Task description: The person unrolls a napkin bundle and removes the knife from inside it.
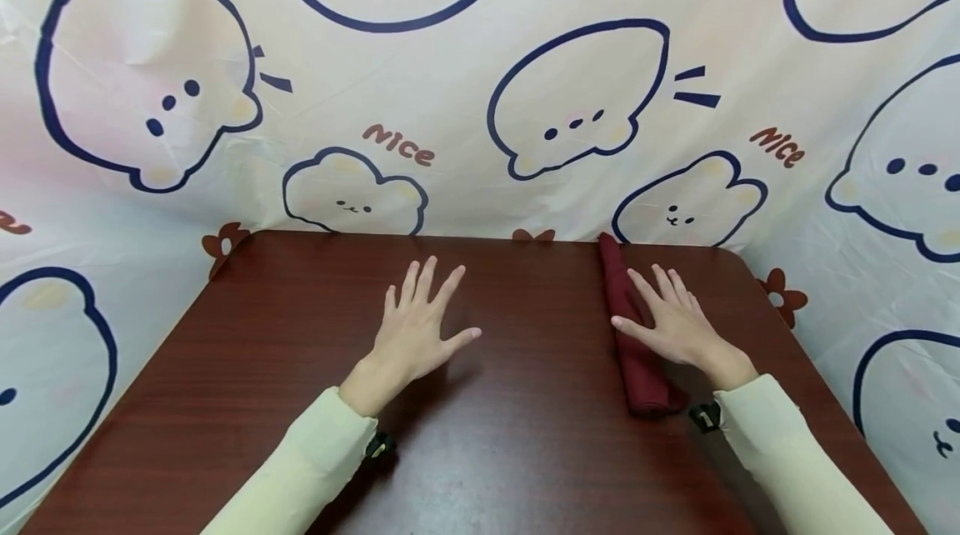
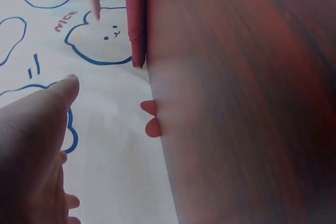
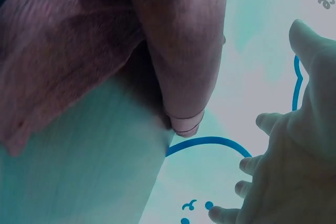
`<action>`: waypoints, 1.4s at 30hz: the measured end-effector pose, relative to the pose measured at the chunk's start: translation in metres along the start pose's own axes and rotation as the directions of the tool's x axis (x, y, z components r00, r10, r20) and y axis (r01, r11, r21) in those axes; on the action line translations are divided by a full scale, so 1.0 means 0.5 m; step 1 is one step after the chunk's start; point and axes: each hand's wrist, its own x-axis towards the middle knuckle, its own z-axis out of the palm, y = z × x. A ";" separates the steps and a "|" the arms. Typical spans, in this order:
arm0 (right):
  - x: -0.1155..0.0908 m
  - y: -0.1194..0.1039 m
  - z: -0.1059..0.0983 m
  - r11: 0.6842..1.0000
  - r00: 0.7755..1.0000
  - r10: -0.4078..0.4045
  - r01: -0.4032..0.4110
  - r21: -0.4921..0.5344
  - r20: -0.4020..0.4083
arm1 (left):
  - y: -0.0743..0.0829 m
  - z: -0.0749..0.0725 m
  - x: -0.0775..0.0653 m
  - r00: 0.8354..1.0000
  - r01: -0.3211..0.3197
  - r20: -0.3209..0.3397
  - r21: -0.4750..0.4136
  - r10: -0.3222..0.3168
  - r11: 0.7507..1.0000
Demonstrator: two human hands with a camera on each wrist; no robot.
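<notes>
A dark red cloth (image 1: 633, 352), rolled into a long bundle, lies on the right part of the table, running from the far edge toward the near side. A loose flap of the cloth (image 3: 63, 66) shows in the right wrist view. My right hand (image 1: 678, 327) is over the bundle's right side with fingers spread, its thumb overlapping the cloth in the head view. Left of the cloth, my left hand (image 1: 412, 331) hovers above the table, palm down, fingers spread and holding nothing. The far end of the roll (image 2: 135, 35) appears at the top of the left wrist view.
The brown wood-grain table (image 1: 510, 452) has rounded far corners. A pale curtain (image 1: 465, 102) printed with cartoon animals and the word "Nice" surrounds it at the back and sides. Dark wrist devices (image 1: 381, 445) sit at both light sleeves.
</notes>
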 end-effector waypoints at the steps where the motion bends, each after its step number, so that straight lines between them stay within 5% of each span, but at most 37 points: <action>1: 0.001 0.002 -0.001 1.000 1.000 -0.001 0.001 0.003 0.003 | 0.002 0.001 0.002 1.000 -0.003 -0.001 -0.002 0.003 1.000; 23: 0.001 0.052 -0.015 0.991 0.998 -0.050 0.043 0.126 0.047 | 0.057 0.014 0.043 0.993 -0.119 0.010 -0.028 0.119 0.993; 42: 0.005 0.083 -0.023 0.975 0.996 -0.079 0.068 0.211 0.044 | 0.119 0.059 0.056 0.982 -0.188 -0.027 -0.047 0.187 0.981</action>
